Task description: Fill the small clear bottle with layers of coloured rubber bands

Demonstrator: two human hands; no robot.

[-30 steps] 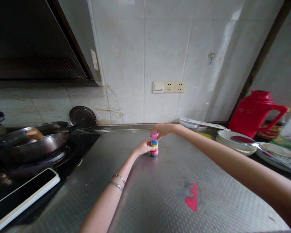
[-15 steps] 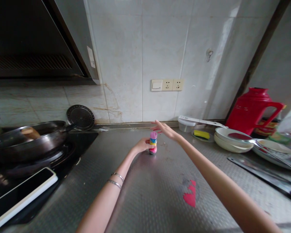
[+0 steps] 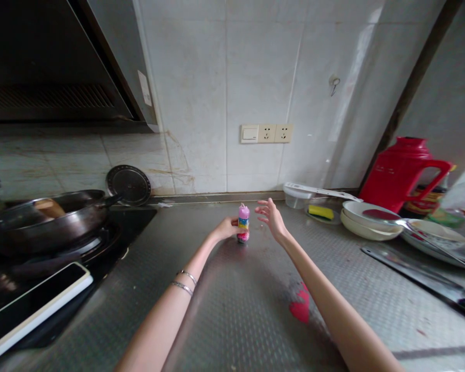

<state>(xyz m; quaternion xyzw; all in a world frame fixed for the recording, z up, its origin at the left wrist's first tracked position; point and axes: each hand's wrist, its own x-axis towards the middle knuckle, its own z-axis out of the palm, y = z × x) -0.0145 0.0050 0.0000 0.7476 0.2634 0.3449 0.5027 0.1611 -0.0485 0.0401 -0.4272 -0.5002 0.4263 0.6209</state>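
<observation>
A small bottle (image 3: 243,223) with a pink-purple top and blue, yellow and red bands stands upright on the metal counter (image 3: 217,305). Around its left side are the fingers of my left hand (image 3: 228,228), closed on it. My right hand (image 3: 271,214) is raised just to the right of the bottle, apart from it, fingers spread and slightly bent, holding nothing. Below my right forearm, a red patch (image 3: 300,308) shows on the counter.
At left are a pan (image 3: 81,219) on the stove, a round dark disc (image 3: 128,185) and a white-edged phone (image 3: 42,310). At right are a plastic tub (image 3: 297,196), yellow sponge (image 3: 321,212), stacked bowls (image 3: 368,230), a cleaver (image 3: 414,271) and a red thermos (image 3: 401,175).
My right hand has moved from above the bottle to its right and turned more upright. A small pointed tip now shows on the bottle's top. My left hand still holds the bottle.
</observation>
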